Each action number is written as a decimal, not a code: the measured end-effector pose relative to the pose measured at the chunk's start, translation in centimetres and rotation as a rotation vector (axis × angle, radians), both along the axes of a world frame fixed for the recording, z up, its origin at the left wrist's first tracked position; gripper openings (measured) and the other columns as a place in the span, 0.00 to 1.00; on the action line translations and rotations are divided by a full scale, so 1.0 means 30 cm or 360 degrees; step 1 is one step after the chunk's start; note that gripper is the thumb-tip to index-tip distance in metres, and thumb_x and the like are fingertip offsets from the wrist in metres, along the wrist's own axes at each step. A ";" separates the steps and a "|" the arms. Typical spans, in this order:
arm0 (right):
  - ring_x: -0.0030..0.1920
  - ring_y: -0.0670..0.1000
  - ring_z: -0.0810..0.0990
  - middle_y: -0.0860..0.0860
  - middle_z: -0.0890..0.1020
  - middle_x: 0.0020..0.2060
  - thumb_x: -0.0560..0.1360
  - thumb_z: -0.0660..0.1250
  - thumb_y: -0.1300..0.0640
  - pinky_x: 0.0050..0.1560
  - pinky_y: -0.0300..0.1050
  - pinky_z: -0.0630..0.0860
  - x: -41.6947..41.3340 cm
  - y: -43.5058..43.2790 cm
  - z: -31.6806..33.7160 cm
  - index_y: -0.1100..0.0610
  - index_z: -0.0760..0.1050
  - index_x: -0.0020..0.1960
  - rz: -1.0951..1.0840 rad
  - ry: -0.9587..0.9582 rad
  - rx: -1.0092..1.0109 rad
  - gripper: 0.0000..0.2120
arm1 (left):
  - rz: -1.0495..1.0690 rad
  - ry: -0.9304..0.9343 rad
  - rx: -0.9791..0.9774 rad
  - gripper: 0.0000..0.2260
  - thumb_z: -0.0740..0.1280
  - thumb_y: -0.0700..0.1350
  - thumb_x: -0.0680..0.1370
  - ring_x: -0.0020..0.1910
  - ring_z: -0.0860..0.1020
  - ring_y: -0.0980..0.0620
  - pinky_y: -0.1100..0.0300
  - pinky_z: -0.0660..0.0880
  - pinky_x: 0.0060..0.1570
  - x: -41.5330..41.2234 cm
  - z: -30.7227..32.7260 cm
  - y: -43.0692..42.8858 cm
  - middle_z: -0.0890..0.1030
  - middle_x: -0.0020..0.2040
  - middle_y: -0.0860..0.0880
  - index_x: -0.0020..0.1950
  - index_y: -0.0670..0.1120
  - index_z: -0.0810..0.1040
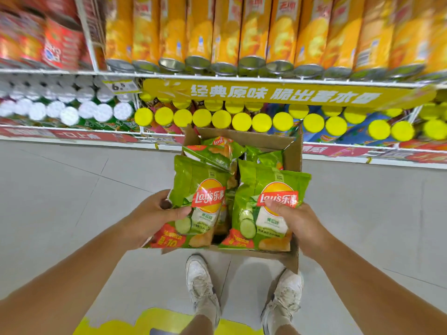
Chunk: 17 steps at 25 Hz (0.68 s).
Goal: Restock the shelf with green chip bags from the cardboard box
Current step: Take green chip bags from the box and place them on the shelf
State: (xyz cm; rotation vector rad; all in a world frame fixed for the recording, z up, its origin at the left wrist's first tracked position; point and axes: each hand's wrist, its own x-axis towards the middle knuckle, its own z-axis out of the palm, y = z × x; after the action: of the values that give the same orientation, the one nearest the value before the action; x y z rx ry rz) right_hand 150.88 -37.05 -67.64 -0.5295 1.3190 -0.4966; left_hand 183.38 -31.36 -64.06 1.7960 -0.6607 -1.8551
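Observation:
An open cardboard box [294,153] stands on the floor against the shelf, with several green chip bags [219,152] lying inside. My left hand [154,213] grips one green chip bag [196,189] by its left side, held face-up over the box. My right hand [297,221] grips a second green chip bag [263,187] with the thumb across its red logo. Both bags hang just above the box's near end.
The shelf unit [217,76] fills the view ahead: orange chip cans on top, yellow-lidded cans [242,122] and white-lidded cans [70,112] below. Grey tiled floor lies on both sides of the box. My two white shoes [200,281] stand at the box's near edge.

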 end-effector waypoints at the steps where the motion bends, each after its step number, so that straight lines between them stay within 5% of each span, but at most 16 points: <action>1: 0.49 0.60 0.88 0.58 0.88 0.51 0.65 0.80 0.54 0.46 0.61 0.84 -0.002 -0.008 0.056 0.56 0.81 0.61 0.0010 0.0025 -0.0011 0.25 | 0.0023 0.0043 -0.0017 0.22 0.75 0.43 0.73 0.54 0.84 0.39 0.39 0.79 0.56 -0.002 0.057 0.000 0.84 0.57 0.43 0.66 0.46 0.76; 4: 0.47 0.55 0.88 0.54 0.88 0.48 0.68 0.81 0.52 0.49 0.58 0.84 -0.011 -0.040 0.218 0.53 0.82 0.58 0.0064 0.0167 -0.0098 0.20 | 0.0068 0.0110 -0.0086 0.28 0.79 0.49 0.69 0.55 0.83 0.38 0.39 0.79 0.56 -0.009 0.235 -0.009 0.84 0.59 0.41 0.67 0.46 0.76; 7: 0.37 0.48 0.88 0.53 0.89 0.42 0.73 0.77 0.55 0.31 0.40 0.81 -0.011 -0.066 0.405 0.53 0.82 0.52 0.0061 0.0253 -0.0160 0.09 | 0.0089 0.0135 -0.0159 0.42 0.86 0.56 0.54 0.54 0.83 0.38 0.45 0.83 0.48 -0.021 0.417 -0.016 0.84 0.58 0.42 0.65 0.47 0.78; 9: 0.34 0.46 0.87 0.51 0.88 0.38 0.75 0.75 0.56 0.26 0.37 0.77 -0.019 -0.074 0.528 0.54 0.81 0.51 0.0084 0.0255 -0.0167 0.06 | 0.0112 0.0121 -0.0210 0.44 0.86 0.58 0.50 0.53 0.84 0.39 0.49 0.83 0.44 -0.028 0.538 -0.012 0.85 0.56 0.42 0.63 0.47 0.78; 14: 0.48 0.55 0.87 0.56 0.88 0.50 0.74 0.76 0.53 0.30 0.46 0.81 -0.034 -0.062 0.876 0.55 0.79 0.62 0.0124 0.0185 -0.0214 0.18 | 0.0126 0.0106 -0.0293 0.48 0.85 0.62 0.49 0.54 0.84 0.42 0.51 0.83 0.44 -0.041 0.861 0.030 0.85 0.57 0.45 0.66 0.48 0.77; 17: 0.50 0.54 0.87 0.53 0.87 0.51 0.67 0.80 0.45 0.42 0.51 0.84 -0.034 -0.065 1.049 0.54 0.76 0.64 0.0123 0.0223 -0.0360 0.30 | 0.0147 0.0124 -0.0363 0.48 0.85 0.62 0.50 0.55 0.84 0.42 0.49 0.83 0.46 -0.055 1.010 0.050 0.84 0.58 0.44 0.68 0.49 0.76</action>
State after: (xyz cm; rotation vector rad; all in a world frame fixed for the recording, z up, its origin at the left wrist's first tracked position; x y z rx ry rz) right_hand 149.85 -39.01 -36.15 -0.8120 1.3777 -0.5559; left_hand 181.74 -29.87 -33.75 1.5739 -0.7166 -1.7053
